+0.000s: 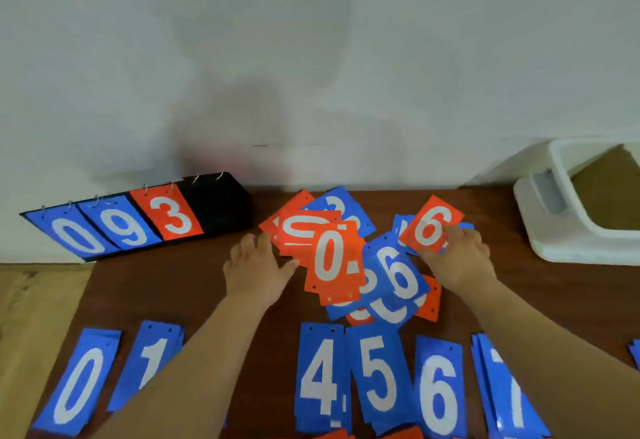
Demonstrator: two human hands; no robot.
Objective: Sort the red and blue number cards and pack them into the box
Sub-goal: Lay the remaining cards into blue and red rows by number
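Observation:
A jumbled pile of red and blue number cards (pixel 349 258) lies mid-table, a red 0 (pixel 334 260) on top and a blue 6 (pixel 398 272) beside it. My right hand (pixel 457 258) pinches a red 6 card (pixel 433 225) at the pile's right edge. My left hand (pixel 258 262) lies flat with straight fingers on the table, touching the pile's left side. Near me runs a row of blue cards: 0 (pixel 78 383), 1 (pixel 152 359), 4 (pixel 320 376), 5 (pixel 377 374), 6 (pixel 438 393), 7 (pixel 509 393).
A black flip scoreboard (pixel 214 203) showing blue 0, blue 9 and red 3 stands at the back left against the wall. A white box (pixel 561 231) with a brown inside sits at the back right. The brown table (pixel 145 286) ends at the left.

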